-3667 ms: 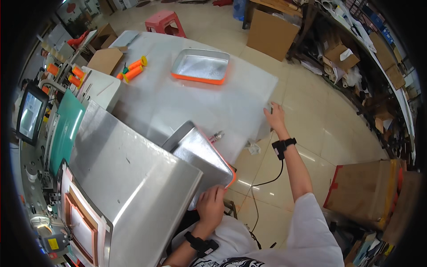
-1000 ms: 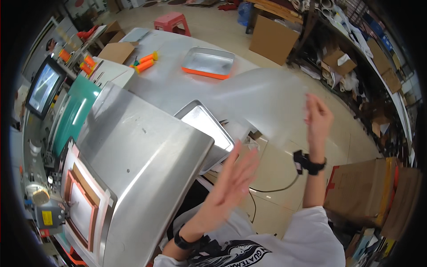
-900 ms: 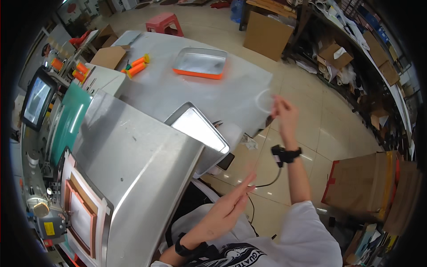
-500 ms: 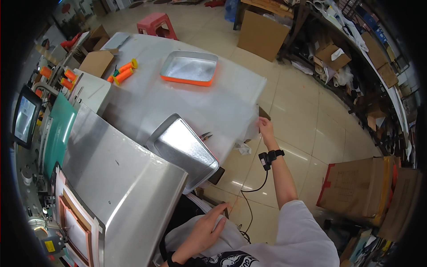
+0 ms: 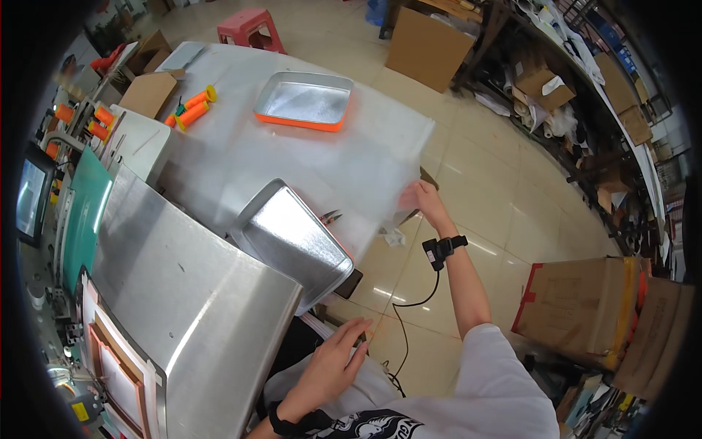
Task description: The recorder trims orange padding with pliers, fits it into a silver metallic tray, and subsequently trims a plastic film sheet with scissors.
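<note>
Bare silver bottoms show in the far tray (image 5: 304, 101), on the table (image 5: 219, 157), and the near tray (image 5: 296, 238), beside the metal cover (image 5: 194, 282). The left hand (image 5: 325, 377), fingers loosely extended, has left the near tray's corner. The right hand (image 5: 424, 201) meets the plastic sheet (image 5: 376, 172), now lowered; I cannot tell whether its fingers grip.

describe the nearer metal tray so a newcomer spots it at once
Look for the wide whitish plastic-covered table. At its near end, beside the smooth silver metal panel, is the shallow rectangular silver tray. Unlike the similar orange-sided tray farther off, it has small metal snips right beside it.
</note>
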Demonstrator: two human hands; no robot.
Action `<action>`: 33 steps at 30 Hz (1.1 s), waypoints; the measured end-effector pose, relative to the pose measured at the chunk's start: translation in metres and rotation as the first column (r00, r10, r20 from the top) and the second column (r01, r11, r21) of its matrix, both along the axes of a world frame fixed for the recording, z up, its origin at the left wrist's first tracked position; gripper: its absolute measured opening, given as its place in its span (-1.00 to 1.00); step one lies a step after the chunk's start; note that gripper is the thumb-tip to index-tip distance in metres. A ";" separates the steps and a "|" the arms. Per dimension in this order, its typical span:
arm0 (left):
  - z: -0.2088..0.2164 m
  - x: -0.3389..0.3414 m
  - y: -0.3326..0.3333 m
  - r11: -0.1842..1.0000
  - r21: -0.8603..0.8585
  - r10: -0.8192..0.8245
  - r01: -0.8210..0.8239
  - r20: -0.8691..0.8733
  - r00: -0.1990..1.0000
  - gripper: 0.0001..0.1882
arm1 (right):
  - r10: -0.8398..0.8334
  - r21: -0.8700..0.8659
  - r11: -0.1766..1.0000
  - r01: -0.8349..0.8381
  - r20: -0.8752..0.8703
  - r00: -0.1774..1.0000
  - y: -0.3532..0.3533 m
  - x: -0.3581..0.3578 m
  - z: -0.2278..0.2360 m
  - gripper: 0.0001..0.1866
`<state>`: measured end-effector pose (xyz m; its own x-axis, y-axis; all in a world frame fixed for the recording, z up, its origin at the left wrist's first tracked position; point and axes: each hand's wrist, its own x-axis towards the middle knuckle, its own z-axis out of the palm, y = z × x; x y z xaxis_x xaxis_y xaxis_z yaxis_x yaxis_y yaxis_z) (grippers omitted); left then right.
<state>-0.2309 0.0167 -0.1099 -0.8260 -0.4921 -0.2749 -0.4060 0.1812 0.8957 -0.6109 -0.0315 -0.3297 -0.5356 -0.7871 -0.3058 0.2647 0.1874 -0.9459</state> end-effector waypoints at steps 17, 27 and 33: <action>-0.006 0.004 -0.007 0.998 -0.020 0.052 -0.052 0.006 0.999 -0.63 | 0.081 0.159 0.968 0.196 -0.932 0.353 0.014 0.071 -0.010 -0.76; -0.005 0.006 -0.016 0.995 -0.029 0.097 -0.097 0.002 0.995 -0.63 | 0.023 0.352 0.898 0.263 -0.635 0.772 0.001 0.087 0.011 -0.83; -0.002 0.008 -0.018 0.993 -0.032 0.116 -0.116 -0.015 0.993 -0.62 | -0.142 -0.325 0.940 0.104 -0.096 0.985 0.020 0.087 0.111 -0.95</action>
